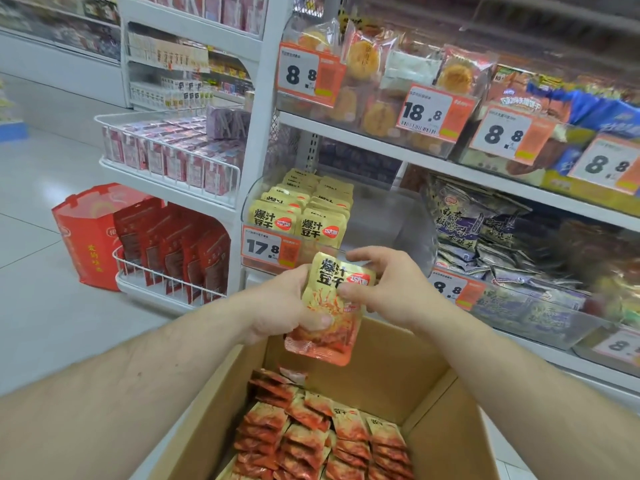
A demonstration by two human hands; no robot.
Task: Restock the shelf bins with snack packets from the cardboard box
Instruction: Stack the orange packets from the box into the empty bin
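Both hands hold a small stack of yellow-and-orange snack packets [329,306] upright above the open cardboard box [391,362]. My left hand [284,306] grips the stack's left side with the thumb across its front. My right hand [384,282] pinches the top right corner. Inside the box lie several rows of the same packets [322,438]. Just behind the hands stands the clear shelf bin [391,220]; its left part holds two rows of identical yellow packets [304,209], while its right part looks bare.
A 17.8 price tag [270,249] hangs on the bin's front. Right of it, bins hold dark purple packets [485,233]. The upper shelf carries pastry packs [374,74]. To the left are wire racks with red packs [173,251] and a red bag [86,237] on the tiled floor.
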